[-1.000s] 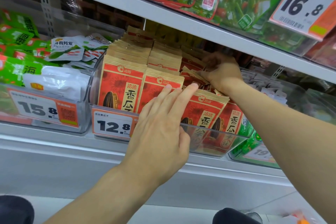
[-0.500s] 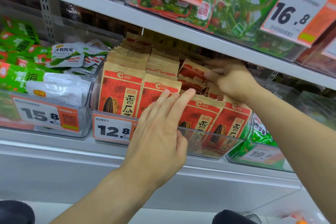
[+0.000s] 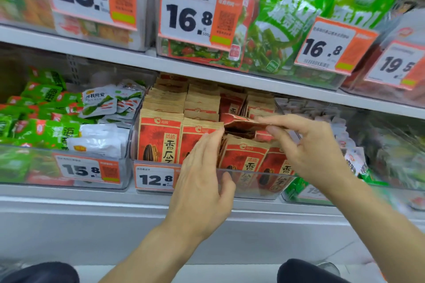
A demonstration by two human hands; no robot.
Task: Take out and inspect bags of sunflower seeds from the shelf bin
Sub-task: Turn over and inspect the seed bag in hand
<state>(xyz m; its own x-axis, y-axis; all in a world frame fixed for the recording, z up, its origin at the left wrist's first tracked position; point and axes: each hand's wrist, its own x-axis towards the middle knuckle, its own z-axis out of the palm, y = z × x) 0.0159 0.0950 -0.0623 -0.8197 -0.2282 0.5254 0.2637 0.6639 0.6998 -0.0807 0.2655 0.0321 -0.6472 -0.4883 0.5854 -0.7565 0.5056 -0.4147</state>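
Head view: the right hand now pinches a seed bag by its top edge, lifted flat above the rows — half a second ago it was only reaching among them at the bin's right rear. The left hand, fingers straight, presses the front bags at the bin's front edge. Extraction looks under way; inspection not yet.

Right hand draws a seed bag forward out of the bin

The right hand, earlier deep at the bin's 1 o'clock corner, now sits nearer the front, pinching a tilted red bag above the rows. The left hand now slips its fingers between the front bags, and the view tips upward.
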